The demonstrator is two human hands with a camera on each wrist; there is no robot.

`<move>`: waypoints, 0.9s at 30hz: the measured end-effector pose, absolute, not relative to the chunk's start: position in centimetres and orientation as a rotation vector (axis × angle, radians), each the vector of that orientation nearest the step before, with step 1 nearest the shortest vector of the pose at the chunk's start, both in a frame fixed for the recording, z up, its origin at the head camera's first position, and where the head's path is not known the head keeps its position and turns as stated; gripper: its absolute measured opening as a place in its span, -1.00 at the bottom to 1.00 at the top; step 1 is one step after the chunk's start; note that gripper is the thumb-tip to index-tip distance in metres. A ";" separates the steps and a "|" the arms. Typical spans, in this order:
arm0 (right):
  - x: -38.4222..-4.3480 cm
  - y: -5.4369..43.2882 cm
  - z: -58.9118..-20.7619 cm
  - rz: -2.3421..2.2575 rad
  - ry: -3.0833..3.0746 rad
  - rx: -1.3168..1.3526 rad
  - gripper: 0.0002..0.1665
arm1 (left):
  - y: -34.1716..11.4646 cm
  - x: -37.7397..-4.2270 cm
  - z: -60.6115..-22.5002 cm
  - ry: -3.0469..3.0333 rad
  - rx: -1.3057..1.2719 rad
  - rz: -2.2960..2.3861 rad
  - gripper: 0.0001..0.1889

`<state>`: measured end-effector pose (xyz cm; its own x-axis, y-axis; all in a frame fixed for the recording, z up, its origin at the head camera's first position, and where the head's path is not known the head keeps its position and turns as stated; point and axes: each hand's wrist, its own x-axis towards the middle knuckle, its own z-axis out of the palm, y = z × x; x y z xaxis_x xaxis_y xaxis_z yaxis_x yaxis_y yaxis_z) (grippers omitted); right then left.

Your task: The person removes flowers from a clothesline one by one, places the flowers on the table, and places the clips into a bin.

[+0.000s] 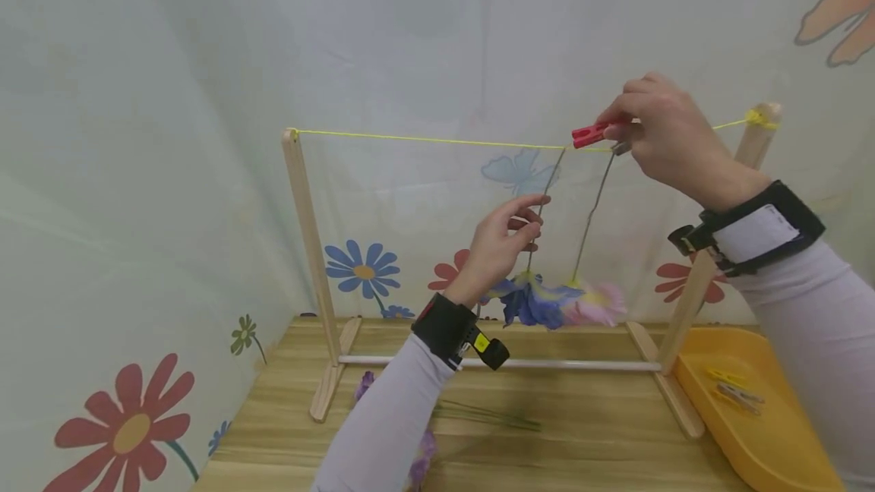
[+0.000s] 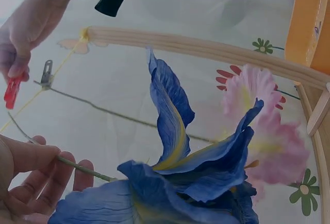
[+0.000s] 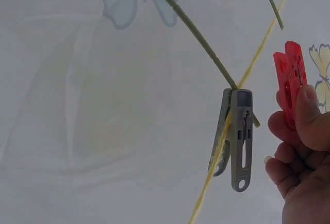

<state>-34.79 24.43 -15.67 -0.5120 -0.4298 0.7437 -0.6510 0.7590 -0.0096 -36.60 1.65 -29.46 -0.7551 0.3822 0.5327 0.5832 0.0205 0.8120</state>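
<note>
My left hand pinches the green stem of a blue artificial iris, which hangs bloom down; the stem's tip reaches the yellow string. Between thumb and fingers of my right hand is a red clothespin, its jaws close to the string and the stem tip. A grey clothespin clips the stem of a pink artificial flower to the string, right beside my right hand. In the head view that grey clothespin is mostly hidden behind my right fingers.
The string runs between two wooden posts joined by a white rod. An orange tray at the right holds several clothespins. Purple flowers with green stems lie on the wooden table, partly behind my left sleeve.
</note>
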 end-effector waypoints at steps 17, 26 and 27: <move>-33.5 23.5 -20.3 0.543 -1.928 0.790 -0.69 | -3.0 -34.9 -31.7 -2.192 -0.989 -1.770 -0.61; -32.8 24.3 -23.0 0.592 -1.852 0.734 -0.55 | -5.0 -33.8 -33.1 -2.183 -0.988 -1.777 -0.62; -32.8 24.4 -23.3 0.592 -1.846 0.728 -0.56 | -5.2 -33.6 -33.3 -2.173 -0.994 -1.790 -0.63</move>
